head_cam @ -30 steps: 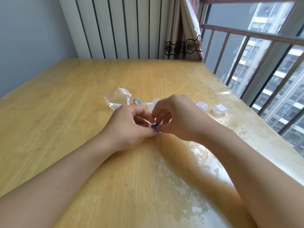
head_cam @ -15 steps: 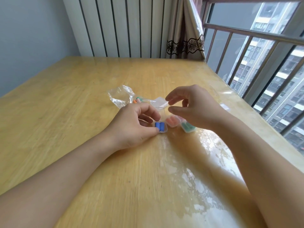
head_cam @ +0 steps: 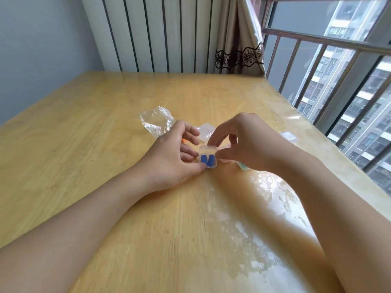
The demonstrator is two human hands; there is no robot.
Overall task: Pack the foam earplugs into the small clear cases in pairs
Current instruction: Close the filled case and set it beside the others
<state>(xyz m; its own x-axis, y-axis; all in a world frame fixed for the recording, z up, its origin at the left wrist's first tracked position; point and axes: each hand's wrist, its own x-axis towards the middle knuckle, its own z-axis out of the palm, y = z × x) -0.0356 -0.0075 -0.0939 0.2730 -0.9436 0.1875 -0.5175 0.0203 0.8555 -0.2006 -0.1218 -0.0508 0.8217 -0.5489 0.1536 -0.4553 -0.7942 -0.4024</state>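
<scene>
A small clear case [head_cam: 208, 157] sits on the wooden table [head_cam: 105, 144] with two blue foam earplugs [head_cam: 207, 160] side by side inside. My left hand [head_cam: 175, 157] steadies the case, thumb at its near left corner. My right hand [head_cam: 239, 142] pinches the case's raised lid, forefinger on its far edge and thumb at its right side. Another clear case [head_cam: 205, 132] lies just beyond my fingers. Under my right hand, a case with green earplugs [head_cam: 242, 166] peeks out. An orange earplug [head_cam: 183, 140] shows behind my left hand.
A crumpled clear plastic bag [head_cam: 156, 122] lies beyond my left hand. One more clear case [head_cam: 288, 136] sits near the table's right edge by the window railing [head_cam: 330, 66]. A wall panel and curtain [head_cam: 239, 39] stand behind the table.
My right hand came down from above the table onto the blue-earplug case's lid, hiding the pink and green cases. The left hand stayed on the case.
</scene>
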